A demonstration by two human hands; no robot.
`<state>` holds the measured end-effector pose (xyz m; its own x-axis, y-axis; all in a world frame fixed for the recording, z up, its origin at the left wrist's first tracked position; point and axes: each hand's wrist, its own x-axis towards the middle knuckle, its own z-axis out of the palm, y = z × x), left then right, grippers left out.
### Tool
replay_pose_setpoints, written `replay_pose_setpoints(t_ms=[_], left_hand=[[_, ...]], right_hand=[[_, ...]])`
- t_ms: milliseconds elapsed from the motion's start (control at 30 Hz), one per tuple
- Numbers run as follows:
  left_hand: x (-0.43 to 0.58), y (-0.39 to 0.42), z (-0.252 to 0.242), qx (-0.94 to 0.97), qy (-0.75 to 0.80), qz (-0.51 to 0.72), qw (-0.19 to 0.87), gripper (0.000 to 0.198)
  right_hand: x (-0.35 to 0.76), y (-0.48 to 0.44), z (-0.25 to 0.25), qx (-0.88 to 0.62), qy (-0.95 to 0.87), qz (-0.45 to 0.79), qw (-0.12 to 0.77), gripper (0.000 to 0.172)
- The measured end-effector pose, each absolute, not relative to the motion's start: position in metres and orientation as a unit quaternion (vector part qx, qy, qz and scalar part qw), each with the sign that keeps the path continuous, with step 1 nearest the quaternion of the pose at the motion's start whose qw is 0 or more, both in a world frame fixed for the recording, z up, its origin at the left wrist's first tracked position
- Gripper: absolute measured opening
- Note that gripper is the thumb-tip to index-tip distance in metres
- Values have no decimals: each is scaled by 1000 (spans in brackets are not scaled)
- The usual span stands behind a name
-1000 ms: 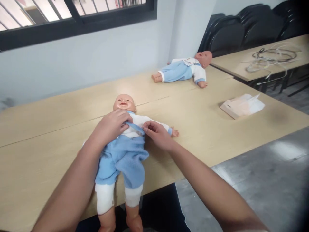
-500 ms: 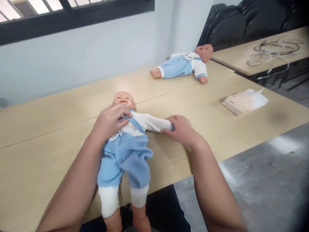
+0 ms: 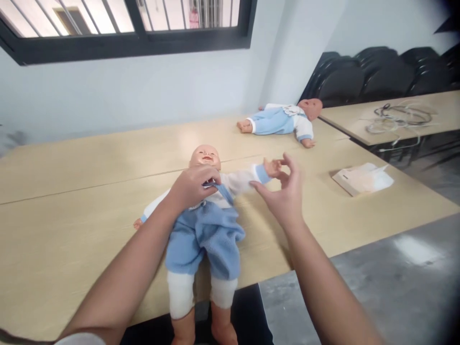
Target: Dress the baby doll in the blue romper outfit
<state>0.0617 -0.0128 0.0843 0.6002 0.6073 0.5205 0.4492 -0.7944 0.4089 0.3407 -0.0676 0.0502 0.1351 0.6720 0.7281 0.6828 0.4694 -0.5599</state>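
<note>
A baby doll point(image 3: 206, 156) lies face up on the wooden table, its legs reaching over the near edge. It wears a white top and blue fleece overalls point(image 3: 204, 235). My left hand point(image 3: 196, 187) is on the doll's chest, fingers closed on a blue strap point(image 3: 225, 194). Beside the doll's outstretched arm point(image 3: 241, 182), my right hand point(image 3: 283, 191) has its thumb and fingers apart, close to the blue cuff and the doll's small hand. Whether its fingertips touch the doll is hard to see.
A second doll point(image 3: 276, 120) in similar clothes lies near the wall. To the right sits a tissue pack point(image 3: 362, 179). Coiled cables point(image 3: 402, 117) lie on another table point(image 3: 442, 108), with black stacked chairs point(image 3: 341, 79) behind it.
My right hand has opened and come off the sleeve cuff, and the doll's hand now shows, its arm angled higher. The left hand stays on the strap. The view has tilted up.
</note>
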Motion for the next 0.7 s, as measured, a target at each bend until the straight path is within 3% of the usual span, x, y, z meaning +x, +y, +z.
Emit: replay_pose_setpoints(t_ms=[100,200,333,533,700], left_hand=[[62,-12,86,878,289,358,133,13],[61,-13,91,868,265,389,161,7],[60,-14,94,848,255,433,166,7],[62,-11,91,859,304,407,70,15],[59,-8,95,908,269,315,-57,28]], right_hand=[[310,-52,60,-487,-701,30,521,85],[295,-40,65,-444,-792,52,416,61],[292,-37,58,-364,-864,125,324,57],[290,-46,46,-293,-797,328,414,31],[281,-47,40,-349,-708,410,457,34]])
